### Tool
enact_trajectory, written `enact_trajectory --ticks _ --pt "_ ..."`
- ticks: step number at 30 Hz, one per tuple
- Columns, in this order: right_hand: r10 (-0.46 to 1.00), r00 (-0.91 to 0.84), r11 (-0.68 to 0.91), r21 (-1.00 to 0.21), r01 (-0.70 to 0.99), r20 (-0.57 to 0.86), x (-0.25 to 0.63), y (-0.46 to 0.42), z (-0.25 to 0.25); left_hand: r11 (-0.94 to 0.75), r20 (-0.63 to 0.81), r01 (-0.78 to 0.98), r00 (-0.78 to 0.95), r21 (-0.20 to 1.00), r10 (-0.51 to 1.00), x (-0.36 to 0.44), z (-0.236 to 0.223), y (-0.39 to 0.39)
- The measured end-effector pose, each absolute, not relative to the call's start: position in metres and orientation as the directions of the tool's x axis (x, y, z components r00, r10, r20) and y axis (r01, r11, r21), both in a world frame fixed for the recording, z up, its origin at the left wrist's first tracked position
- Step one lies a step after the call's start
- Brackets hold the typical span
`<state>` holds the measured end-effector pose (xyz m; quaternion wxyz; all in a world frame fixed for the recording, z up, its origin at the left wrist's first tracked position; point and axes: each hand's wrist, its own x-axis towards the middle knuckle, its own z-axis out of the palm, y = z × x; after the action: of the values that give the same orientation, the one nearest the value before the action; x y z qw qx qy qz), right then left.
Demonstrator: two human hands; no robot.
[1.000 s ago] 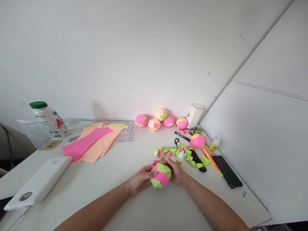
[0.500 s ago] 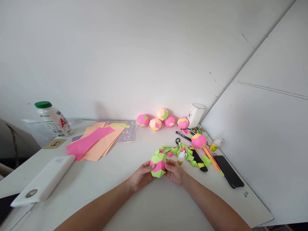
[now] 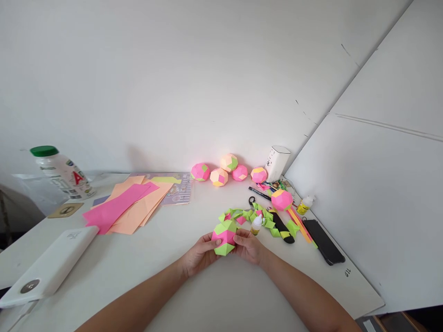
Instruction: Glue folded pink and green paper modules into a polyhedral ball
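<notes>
Currently, both hands pinch one green-and-pink paper ball (image 3: 224, 238), held at the near middle of the white table (image 3: 159, 286). Left hand (image 3: 200, 254) grips its left side, thumb on the pink band; right hand (image 3: 248, 246) grips the right side, thumb likewise on pink. Most other fingers go behind the ball, so their exact contact can't be told; the ball's far side is hidden too. Forearms are cut off by the bottom edge.

Small glue bottle (image 3: 256, 224) stands just past the right hand, base partly blocked, label unreadable. Folded green pieces (image 3: 270, 222) overlap in a heap behind, hard to count. Scissors (image 3: 252, 201): black handle shows, rest mostly buried. Black-and-yellow cutter (image 3: 282, 228) partly covered by paper. Clutter under the pink-and-orange ball (image 3: 282, 201) by the corner is a tangle, not clear. Five more paper balls sit along the wall, one peach-and-green ball (image 3: 229, 162) partly covering its neighbours.

Power bank (image 3: 55, 263) at left touches the frame edge; its mark and round display are too blurred to read, cable cut off. White plastic bottle (image 3: 57, 173), green cap, shows a big red "A"; small print illegible. Yellow label on the other glue bottle (image 3: 305, 206) unreadable. Handwritten mark (image 3: 348, 273) near the table's right edge looks like digits, turned sideways, can't confirm.
</notes>
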<state>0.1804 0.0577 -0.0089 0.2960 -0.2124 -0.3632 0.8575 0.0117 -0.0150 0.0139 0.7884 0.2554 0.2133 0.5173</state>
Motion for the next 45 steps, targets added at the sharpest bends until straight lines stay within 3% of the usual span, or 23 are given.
enact_trajectory --ticks 14,19,25,28,33,38,45 --pt "0.660 -0.737 -0.545 -0.769 -0.334 -0.147 0.181 0.058 -0.009 0.321 -0.059 -0.707 0.368 0.630 0.928 0.011 0.016 -0.014" --pt "0.679 -0.717 -0.524 -0.787 -0.327 -0.154 0.181 0.055 -0.005 0.207 -0.106 -0.694 0.185 0.689 0.977 0.012 0.016 -0.020" --pt "0.659 -0.731 -0.495 -0.835 -0.242 -0.179 0.184 0.051 -0.004 0.179 -0.250 -0.455 -0.100 0.872 0.963 0.016 0.027 -0.031" --pt "0.629 -0.757 -0.471 -0.862 -0.188 -0.178 0.186 0.050 -0.004 0.230 -0.275 -0.452 -0.035 0.862 0.961 0.018 0.028 -0.035" --pt "0.610 -0.776 -0.426 -0.893 -0.148 -0.163 0.185 0.050 -0.002 0.246 -0.198 -0.550 0.147 0.798 0.969 0.011 0.019 -0.037" --pt "0.599 -0.786 -0.376 -0.920 -0.107 -0.153 0.184 0.047 0.003 0.297 -0.172 -0.521 0.275 0.800 0.946 0.004 0.018 -0.033" --pt "0.598 -0.786 -0.335 -0.940 -0.067 -0.157 0.183 0.044 0.006 0.309 -0.219 -0.489 0.234 0.816 0.947 0.007 0.020 -0.035"
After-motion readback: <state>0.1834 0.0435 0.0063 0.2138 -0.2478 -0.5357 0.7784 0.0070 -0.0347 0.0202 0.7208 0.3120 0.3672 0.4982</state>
